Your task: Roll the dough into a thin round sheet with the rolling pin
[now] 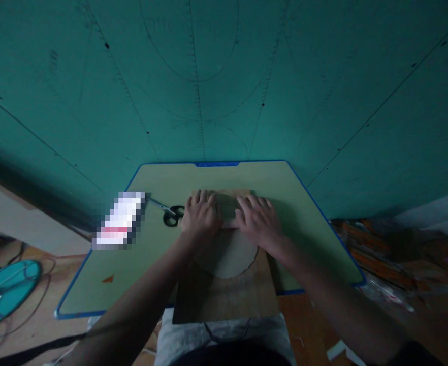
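A round, flat sheet of pale dough (227,256) lies on a wooden board (227,305). Across its far part runs a light rolling pin (230,223), of which only a short middle stretch shows between my hands. My left hand (201,213) is curled over the pin's left part, fingers pointing away from me. Over the right part, my right hand (260,218) grips it the same way. Both palms hide the pin's ends, and the hands and forearms cover some of the dough's edge.
The board sits on a pale green table (304,218) with a blue rim, its near end overhanging the front edge. Left of my hands lie black-handled scissors (173,215) and a pixelated white item (119,221). A small orange scrap (108,279) is nearer. A green wall (216,101) stands behind.
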`<state>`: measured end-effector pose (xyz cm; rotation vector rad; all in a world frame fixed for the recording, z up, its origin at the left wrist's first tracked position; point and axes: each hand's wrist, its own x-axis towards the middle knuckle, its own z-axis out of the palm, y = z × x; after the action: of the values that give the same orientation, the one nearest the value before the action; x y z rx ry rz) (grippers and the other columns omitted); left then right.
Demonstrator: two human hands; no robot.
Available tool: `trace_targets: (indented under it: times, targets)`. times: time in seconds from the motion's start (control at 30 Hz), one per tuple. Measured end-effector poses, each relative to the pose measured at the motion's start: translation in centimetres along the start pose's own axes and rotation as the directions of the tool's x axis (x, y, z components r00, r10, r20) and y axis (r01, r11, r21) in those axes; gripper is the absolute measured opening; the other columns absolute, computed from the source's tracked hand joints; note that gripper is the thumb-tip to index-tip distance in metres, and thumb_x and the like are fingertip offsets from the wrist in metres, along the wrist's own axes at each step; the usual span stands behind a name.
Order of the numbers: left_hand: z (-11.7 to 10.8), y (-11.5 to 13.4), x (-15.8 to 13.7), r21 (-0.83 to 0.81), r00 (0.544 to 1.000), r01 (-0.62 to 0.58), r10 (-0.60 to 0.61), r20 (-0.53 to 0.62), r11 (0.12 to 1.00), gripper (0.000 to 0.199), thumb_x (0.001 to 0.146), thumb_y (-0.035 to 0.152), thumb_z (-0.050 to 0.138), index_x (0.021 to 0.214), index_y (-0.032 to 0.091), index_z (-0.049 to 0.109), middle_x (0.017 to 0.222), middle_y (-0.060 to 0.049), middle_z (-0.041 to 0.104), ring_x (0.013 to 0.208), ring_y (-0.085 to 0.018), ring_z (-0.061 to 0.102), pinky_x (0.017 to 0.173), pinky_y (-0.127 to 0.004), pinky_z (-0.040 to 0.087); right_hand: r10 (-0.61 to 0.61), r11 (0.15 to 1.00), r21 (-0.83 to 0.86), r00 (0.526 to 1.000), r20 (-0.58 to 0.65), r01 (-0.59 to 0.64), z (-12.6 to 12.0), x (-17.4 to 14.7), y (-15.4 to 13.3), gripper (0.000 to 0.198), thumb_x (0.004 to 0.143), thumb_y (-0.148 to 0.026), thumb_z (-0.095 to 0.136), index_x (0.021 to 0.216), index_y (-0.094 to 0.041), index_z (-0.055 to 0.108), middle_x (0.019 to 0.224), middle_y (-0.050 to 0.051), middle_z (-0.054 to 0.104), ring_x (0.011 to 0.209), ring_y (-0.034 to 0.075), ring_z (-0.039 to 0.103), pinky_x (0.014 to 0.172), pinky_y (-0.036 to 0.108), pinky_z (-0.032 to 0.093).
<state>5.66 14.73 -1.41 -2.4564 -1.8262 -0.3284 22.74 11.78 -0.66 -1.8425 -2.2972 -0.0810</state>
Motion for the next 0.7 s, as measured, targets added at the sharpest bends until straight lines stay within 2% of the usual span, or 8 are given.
trace_targets:
  times: [0.2,0.33,0.43,0.53,0.57,0.63,0.7]
  targets:
    - [0.8,-1.1,7.6,-0.008,0.998,0.055,-0.055,-0.037,0.998,0.037,0.1,0.022,0.032,0.121,0.014,0.062,0.125,-0.016,0.065,0.117,-0.03,0.059,0.095,-0.042,0.047,0.181,0.983,0.022,0.982,0.05,-0.183,0.6,7.7,1.2,0.037,0.096,-0.026,0.04,0.122,-0.015,0.064,0.123,0.017,0.067,0.113,0.03,0.061,0.096,0.044,0.041]
    - [0.3,-1.1,9.2,-0.004,0.995,0.074,-0.075,-0.065,0.997,0.034,0.098,0.019,0.035,0.113,0.011,0.065,0.117,-0.018,0.067,0.111,-0.031,0.061,0.091,-0.042,0.049,0.257,0.965,0.034,0.965,0.053,-0.259,0.3,9.2,1.1,0.035,0.095,-0.025,0.041,0.118,-0.014,0.065,0.121,0.018,0.067,0.11,0.03,0.063,0.092,0.043,0.044]
    - [-0.1,-0.7,7.1,-0.011,0.994,0.07,-0.07,-0.081,0.997,0.031,0.099,0.024,0.039,0.114,0.014,0.065,0.12,-0.016,0.067,0.112,-0.029,0.062,0.092,-0.041,0.049,0.223,0.973,0.048,0.974,0.043,-0.225,0.0,7.2,0.5,0.034,0.096,-0.025,0.041,0.118,-0.017,0.065,0.121,0.015,0.068,0.107,0.027,0.064,0.089,0.04,0.046]
    - [-0.3,-0.3,2.7,-0.016,0.994,0.073,-0.074,-0.086,0.997,0.034,0.101,0.032,0.04,0.119,0.013,0.063,0.126,-0.017,0.066,0.115,-0.03,0.063,0.092,-0.043,0.051,0.16,0.986,0.051,0.987,-0.009,-0.159,0.1,3.0,-0.1,0.035,0.1,-0.032,0.04,0.12,-0.018,0.065,0.121,0.014,0.068,0.108,0.028,0.063,0.089,0.041,0.047]
    - [-0.3,-0.2,0.9,-0.013,0.994,0.059,-0.06,-0.09,0.998,0.035,0.101,0.035,0.043,0.121,0.014,0.063,0.132,-0.018,0.064,0.122,-0.032,0.059,0.096,-0.045,0.049,0.115,0.993,0.046,0.992,-0.045,-0.113,0.3,1.3,-0.3,0.036,0.101,-0.034,0.039,0.122,-0.018,0.064,0.124,0.014,0.068,0.112,0.028,0.062,0.092,0.042,0.047]
    - [-0.2,0.0,-2.8,0.009,0.989,-0.034,0.035,-0.141,0.999,0.039,0.1,0.039,0.047,0.126,0.013,0.062,0.143,-0.019,0.057,0.136,-0.034,0.049,0.108,-0.049,0.041,0.001,0.999,0.037,0.994,-0.114,0.003,0.7,-1.9,-0.4,0.041,0.102,-0.035,0.039,0.131,-0.017,0.06,0.131,0.014,0.066,0.123,0.03,0.056,0.102,0.046,0.042]
    - [-0.1,0.0,-6.1,0.005,0.978,-0.139,0.138,-0.156,0.99,0.036,0.098,0.041,0.053,0.119,0.015,0.065,0.141,-0.019,0.059,0.135,-0.035,0.05,0.109,-0.049,0.041,-0.066,0.995,0.057,0.984,-0.168,0.076,1.2,-4.8,-0.5,0.041,0.102,-0.032,0.04,0.135,-0.015,0.058,0.135,0.013,0.064,0.128,0.03,0.053,0.109,0.048,0.039]
